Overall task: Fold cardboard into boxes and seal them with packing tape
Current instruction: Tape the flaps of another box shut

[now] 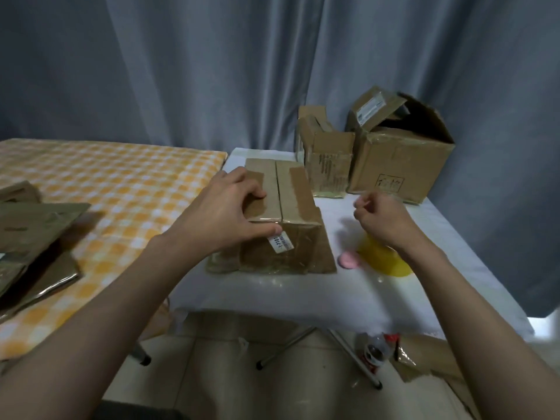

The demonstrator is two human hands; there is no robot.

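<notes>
A brown cardboard box (288,207) stands on the white table (303,292), its top flaps closed along a centre seam with old tape strips across them. My left hand (230,210) grips the box's near left top corner, fingers curled over the top and thumb on the front face by a white label. My right hand (381,219) hovers to the right of the box with its fingers curled, and I cannot tell whether they pinch anything. Under that hand sits a yellow roll-shaped object (385,259) beside a small pink object (348,260).
Two more cardboard boxes stand at the table's back right: a narrow one (328,165) and a larger one with raised flaps (400,159). Flattened cardboard sheets (33,231) lie on the orange checked surface at left. Cardboard scraps and a bottle (378,350) lie on the floor.
</notes>
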